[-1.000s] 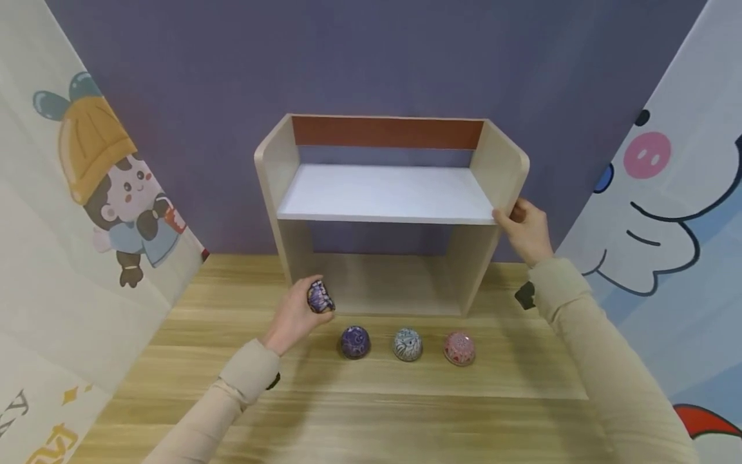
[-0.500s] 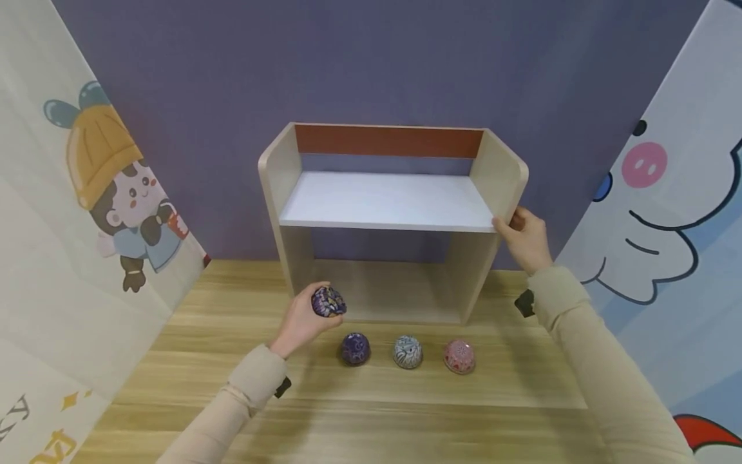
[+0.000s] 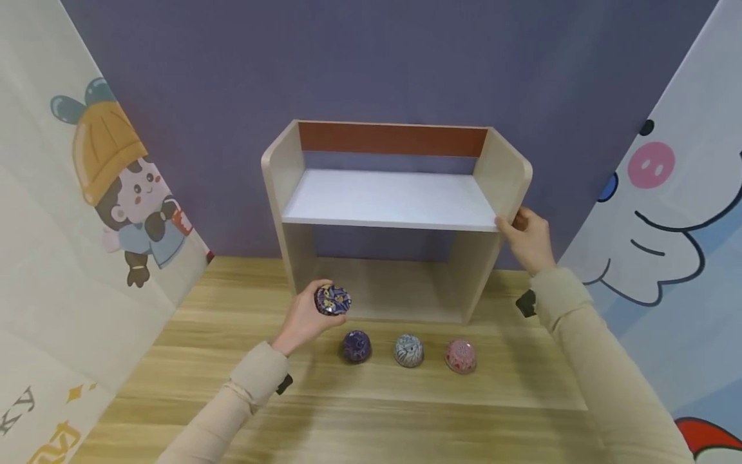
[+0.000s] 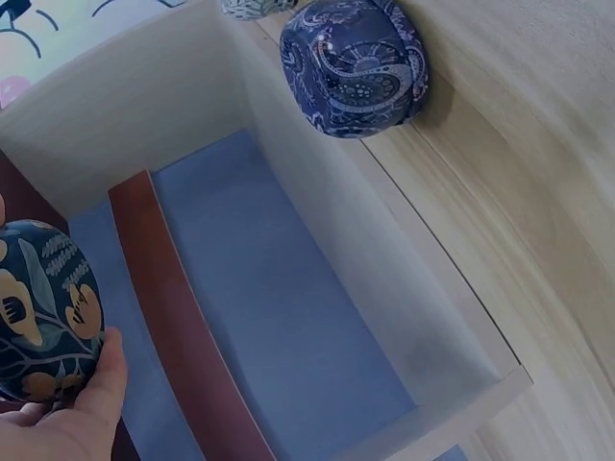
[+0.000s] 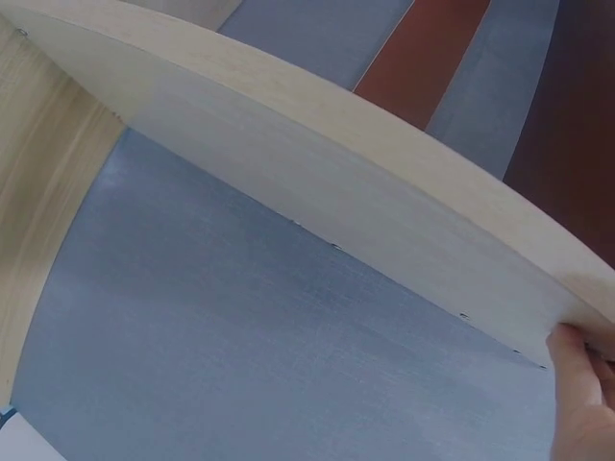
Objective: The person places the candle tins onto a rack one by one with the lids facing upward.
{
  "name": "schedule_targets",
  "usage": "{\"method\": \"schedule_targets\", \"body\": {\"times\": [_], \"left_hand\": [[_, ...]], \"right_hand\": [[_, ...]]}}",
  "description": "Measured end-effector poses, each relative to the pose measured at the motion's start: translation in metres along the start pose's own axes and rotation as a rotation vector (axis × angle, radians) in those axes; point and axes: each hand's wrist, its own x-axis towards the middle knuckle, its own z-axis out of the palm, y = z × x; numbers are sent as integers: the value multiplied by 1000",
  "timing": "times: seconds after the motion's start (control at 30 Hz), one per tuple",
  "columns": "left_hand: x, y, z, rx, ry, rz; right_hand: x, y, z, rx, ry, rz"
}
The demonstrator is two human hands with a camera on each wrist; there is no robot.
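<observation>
My left hand point(image 3: 303, 319) pinches a small round tin point(image 3: 333, 300) between thumb and fingers, in front of the shelf unit's lower left opening. Yellow-orange flowers cover its dark blue surface, and the left wrist view shows the same floral tin point(image 4: 48, 312) close up. My right hand point(image 3: 529, 241) grips the front edge of the right side panel point(image 3: 503, 171), its thumb at the end of the white shelf board point(image 3: 388, 198). Some of its fingers are hidden behind that panel. On the table in front stand a purple paisley tin point(image 3: 356, 347), a white-and-blue tin point(image 3: 408, 350) and a pink tin point(image 3: 460, 356).
The two-level shelf unit has a brown back rail point(image 3: 394, 139) and a pale bottom board point(image 3: 385, 290). It stands on a wood-grain table point(image 3: 406, 432) against a purple-blue backdrop point(image 3: 394, 58). Cartoon-printed sheets hang at the left point(image 3: 35, 212) and right point(image 3: 713, 270).
My left hand has moved a little to the right and turned the floral tin so its patterned face shows more. My right hand keeps its hold on the panel. The head view has shifted slightly.
</observation>
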Motion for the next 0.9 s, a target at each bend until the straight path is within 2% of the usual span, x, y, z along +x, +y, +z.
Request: {"method": "schedule_targets", "body": {"times": [0.2,0.43,0.6,0.9], "left_hand": [[-1,1,2,-22,-3,-2],[-2,5,5,-61,57,12],[-2,9,6,-43,45,23],[4,18,8,-4,-3,40]], "right_hand": [[-1,0,1,1,-7,10],[1,0,2,7,-5,1],[1,1,1,9,0,20],[1,-1,1,5,16,-5]]}}
